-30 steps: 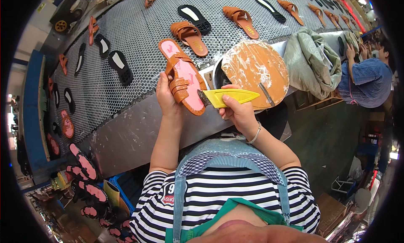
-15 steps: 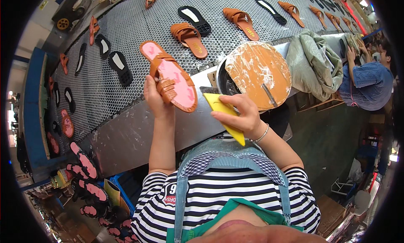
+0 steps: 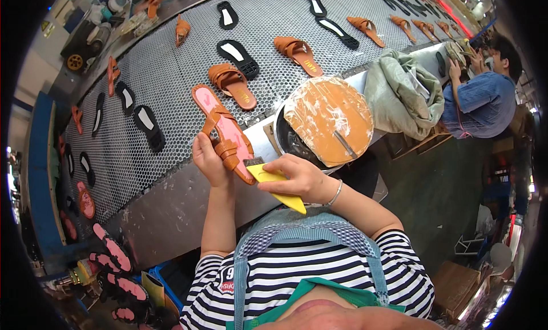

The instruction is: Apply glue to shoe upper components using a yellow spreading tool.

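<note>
My left hand (image 3: 213,161) grips a brown strappy sandal (image 3: 228,150) by its side, heel end nearest me. The sandal's upward face is pink with deeper pink patches. In my right hand (image 3: 297,181) is a flat yellow spreader (image 3: 279,188), pinched between thumb and fingers. Its dark grey tip (image 3: 253,161) meets the pink face near the sandal's heel end. Just right of that hand stands a round tub (image 3: 279,130), part covered by an orange-brown disc (image 3: 337,121) smeared with whitish residue.
A perforated grey conveyor (image 3: 182,81) carries brown sandals (image 3: 232,85) and black soles (image 3: 149,128). A metal ledge (image 3: 165,207) runs along its near side. Right of the tub lies a grey-green cloth (image 3: 399,96); beyond it works a person in blue (image 3: 485,101). Pink-faced footwear (image 3: 114,247) hangs at lower left.
My right hand has moved left and the spreader's tip now meets the sandal. The sandal sits slightly lower in view. Things on the conveyor have shifted left and down in the picture.
</note>
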`<state>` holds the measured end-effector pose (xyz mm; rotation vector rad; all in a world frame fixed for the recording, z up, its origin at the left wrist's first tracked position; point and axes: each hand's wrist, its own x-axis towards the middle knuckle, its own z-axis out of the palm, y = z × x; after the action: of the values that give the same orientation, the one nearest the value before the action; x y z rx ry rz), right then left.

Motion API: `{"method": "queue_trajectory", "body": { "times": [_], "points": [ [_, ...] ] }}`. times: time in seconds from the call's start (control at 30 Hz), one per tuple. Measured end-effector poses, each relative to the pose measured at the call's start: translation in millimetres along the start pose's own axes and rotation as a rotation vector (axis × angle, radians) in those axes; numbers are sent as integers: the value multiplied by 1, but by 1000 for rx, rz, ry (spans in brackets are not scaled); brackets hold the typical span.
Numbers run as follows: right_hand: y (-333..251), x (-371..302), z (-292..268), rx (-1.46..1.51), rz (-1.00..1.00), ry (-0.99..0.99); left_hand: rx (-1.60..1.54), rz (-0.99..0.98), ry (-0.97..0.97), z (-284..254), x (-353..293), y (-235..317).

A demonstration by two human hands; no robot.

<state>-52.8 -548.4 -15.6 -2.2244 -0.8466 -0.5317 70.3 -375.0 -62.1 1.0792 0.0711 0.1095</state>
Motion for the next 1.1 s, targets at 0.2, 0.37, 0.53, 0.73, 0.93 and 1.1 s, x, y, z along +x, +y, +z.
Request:
{"method": "queue_trajectory", "body": {
  "times": [0.2, 0.37, 0.53, 0.73, 0.93, 1.1],
  "points": [
    [-7, -9, 1, 388, 301, 129, 65, 97, -18, -1, 24, -12],
    [-1, -23, 13, 1208, 799, 512, 74, 159, -50, -25, 47, -21],
    [-1, -21, 11, 1384, 977, 611, 47, 107, 30, -56, 69, 1],
    [4, -15, 15, 1451, 997, 646, 30, 69, 112, -153, 140, 65],
    [3, -34, 18, 1370, 1057, 666, 154, 41, 196, -321, 238, 103],
    [1, -29, 20, 1407, 1073, 609, 910, -153, 317, -466, 241, 116]
  ]
}}
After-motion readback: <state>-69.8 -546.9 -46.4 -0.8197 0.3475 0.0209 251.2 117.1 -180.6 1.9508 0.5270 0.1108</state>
